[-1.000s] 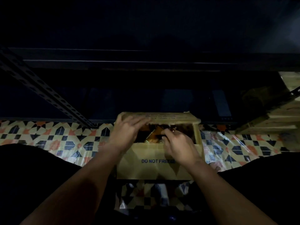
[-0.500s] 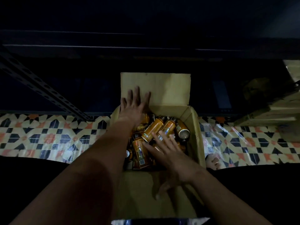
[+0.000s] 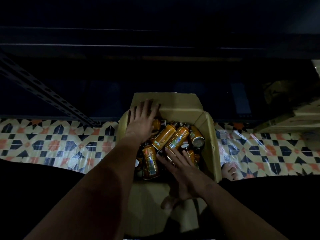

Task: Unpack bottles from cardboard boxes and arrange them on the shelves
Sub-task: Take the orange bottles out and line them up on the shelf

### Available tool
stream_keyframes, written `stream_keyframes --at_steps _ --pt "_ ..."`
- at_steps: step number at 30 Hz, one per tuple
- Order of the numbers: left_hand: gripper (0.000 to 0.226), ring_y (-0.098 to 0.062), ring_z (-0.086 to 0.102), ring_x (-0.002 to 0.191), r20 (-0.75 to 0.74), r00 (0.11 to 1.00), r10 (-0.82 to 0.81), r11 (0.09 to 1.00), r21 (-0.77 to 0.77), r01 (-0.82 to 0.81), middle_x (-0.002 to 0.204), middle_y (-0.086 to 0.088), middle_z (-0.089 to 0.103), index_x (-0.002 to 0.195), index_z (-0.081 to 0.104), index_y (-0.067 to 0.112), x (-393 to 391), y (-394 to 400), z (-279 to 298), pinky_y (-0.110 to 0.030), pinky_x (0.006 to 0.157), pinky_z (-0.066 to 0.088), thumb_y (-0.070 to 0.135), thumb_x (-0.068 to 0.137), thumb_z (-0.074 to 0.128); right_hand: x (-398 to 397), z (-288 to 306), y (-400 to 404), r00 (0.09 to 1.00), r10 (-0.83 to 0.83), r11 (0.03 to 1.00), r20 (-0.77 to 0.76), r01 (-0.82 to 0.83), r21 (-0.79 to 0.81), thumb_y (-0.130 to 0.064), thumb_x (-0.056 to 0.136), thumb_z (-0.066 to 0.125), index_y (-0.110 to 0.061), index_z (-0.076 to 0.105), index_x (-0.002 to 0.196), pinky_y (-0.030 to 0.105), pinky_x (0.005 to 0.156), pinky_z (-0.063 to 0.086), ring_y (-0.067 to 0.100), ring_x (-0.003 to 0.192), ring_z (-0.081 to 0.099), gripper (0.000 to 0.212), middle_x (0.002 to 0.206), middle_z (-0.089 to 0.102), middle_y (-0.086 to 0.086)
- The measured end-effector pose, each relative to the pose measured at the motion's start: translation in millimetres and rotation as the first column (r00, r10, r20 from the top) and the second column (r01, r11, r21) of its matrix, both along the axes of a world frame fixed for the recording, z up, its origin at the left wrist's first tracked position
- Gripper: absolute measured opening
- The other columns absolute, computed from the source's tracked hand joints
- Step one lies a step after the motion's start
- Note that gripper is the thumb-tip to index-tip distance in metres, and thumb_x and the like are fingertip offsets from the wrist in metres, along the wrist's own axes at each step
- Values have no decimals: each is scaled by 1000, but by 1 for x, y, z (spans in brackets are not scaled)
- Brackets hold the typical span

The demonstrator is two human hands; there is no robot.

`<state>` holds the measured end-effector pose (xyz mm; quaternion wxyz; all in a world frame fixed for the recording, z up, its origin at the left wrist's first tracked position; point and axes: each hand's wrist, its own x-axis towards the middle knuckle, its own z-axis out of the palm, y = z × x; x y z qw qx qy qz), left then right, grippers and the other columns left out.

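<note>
The cardboard box (image 3: 210, 144) stands open on the patterned floor (image 3: 57, 144), orange bottles (image 3: 164, 135) heaped inside. The right hand (image 3: 183, 172) hovers flat over its near edge, fingers straight. The left hand (image 3: 142, 120) presses flat on the far flap (image 3: 180, 101). Beyond, dark shelving (image 3: 155, 47) spans the dim room.

I can't make out the shelves (image 3: 155, 80) above the floor; they sit in darkness. My left hand (image 3: 142, 122) covers the bottles (image 3: 173, 137) at the cardboard box (image 3: 210, 135) far-left corner. Their labels are too small to read.
</note>
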<state>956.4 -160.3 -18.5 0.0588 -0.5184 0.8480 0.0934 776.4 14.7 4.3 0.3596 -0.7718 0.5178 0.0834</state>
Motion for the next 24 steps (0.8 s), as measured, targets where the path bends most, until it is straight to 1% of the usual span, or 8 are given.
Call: stream_keyframes --at_steps 4,6,9,14,17,19,21,24 --pt "70 -28 35 139 -105 991 -87 995 -66 80 153 -9 37 158 26 26 2 20 -5 -43 117 31 18 96 58 -6 2 -21 935 -350 937 54 350 16 -76 75 68 -54 -23 151 57 124 6 26 155 -11 120 169 -7 -2" --pt "61 -25 39 135 -106 994 -33 999 -7 32 149 -7 42 154 34 23 2 26 -18 -41 116 33 20 97 57 -8 -2 -36 824 -563 824 64 565 -27 -69 87 60 -45 -8 158 51 119 22 29 152 10 101 165 11 5" --pt "64 -29 31 145 -79 987 137 989 73 -131 155 -11 36 155 30 18 4 29 -41 -47 121 28 24 97 56 -7 -17 -63 643 -761 644 88 765 -19 -54 93 63 -33 8 160 51 113 37 31 147 25 88 160 21 10" --pt "74 -32 19 153 -23 988 154 986 62 -152 163 -16 23 161 14 16 -1 30 -58 -51 126 16 28 99 53 4 -36 -94 547 -835 550 57 834 40 -38 94 68 -28 9 160 50 112 38 36 148 30 89 164 8 16" --pt "82 -36 25 149 74 978 193 980 26 -195 157 -19 25 160 11 18 -12 24 -58 -53 126 16 28 95 60 7 -44 -104 596 -803 596 13 803 -4 -32 94 70 -28 1 161 48 110 41 42 144 35 96 166 -17 14" --pt "75 -37 36 142 144 967 208 978 -18 -208 148 -22 36 155 16 14 -21 21 -62 -52 122 25 28 96 60 6 -48 -111 611 -791 610 -27 791 51 -30 92 73 -28 -9 160 48 111 40 43 145 35 107 165 -25 15" --pt "69 -36 44 134 187 954 232 973 -47 -228 139 -23 43 149 21 11 -31 20 -64 -50 116 35 28 96 61 3 -51 -116 574 -818 569 -52 818 81 -29 87 78 -26 -14 160 48 114 36 42 147 31 117 166 -21 17" --pt "73 -36 42 133 262 929 263 964 -35 -263 138 -23 39 144 20 12 -40 17 -66 -49 113 37 30 92 67 3 -56 -120 514 -855 509 -70 857 80 -30 83 82 -21 -15 160 48 116 33 41 149 27 125 167 -9 19"
